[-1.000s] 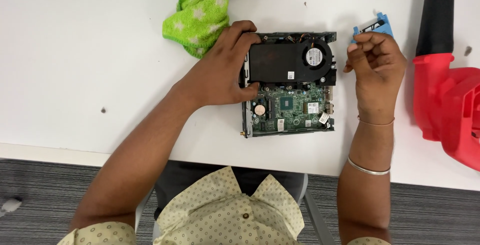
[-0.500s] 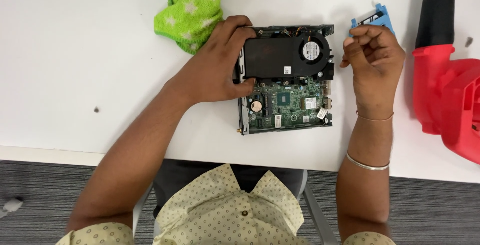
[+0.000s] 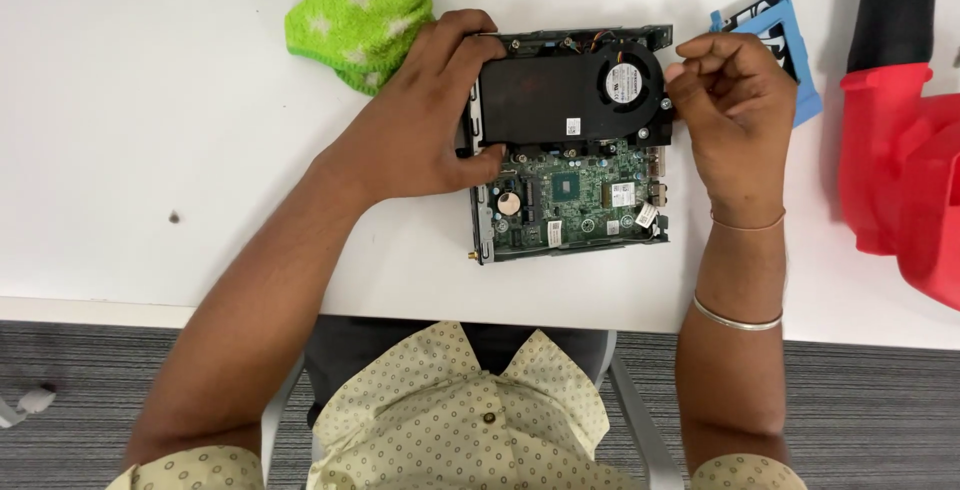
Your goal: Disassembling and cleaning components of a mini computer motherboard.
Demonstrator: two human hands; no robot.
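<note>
An opened small computer (image 3: 570,205) lies on the white table (image 3: 150,120), its green circuit board bare and a black fan shroud (image 3: 570,95) across its far half. My left hand (image 3: 425,115) grips the left end of that black shroud. My right hand (image 3: 735,100) rests against the computer's right edge near the round fan, fingers curled; whether it pinches something small I cannot tell. A blue plastic bracket (image 3: 785,35) lies just behind my right hand.
A green star-patterned cloth (image 3: 365,5) lies at the far left of the computer. A red and black blower-like tool (image 3: 905,150) fills the table's right side. The table's near edge runs above my lap, with grey carpet below.
The view has shifted, so everything sits lower in the picture. My right hand has come from the blue bracket to the computer's right edge. My left hand keeps its hold on the shroud.
</note>
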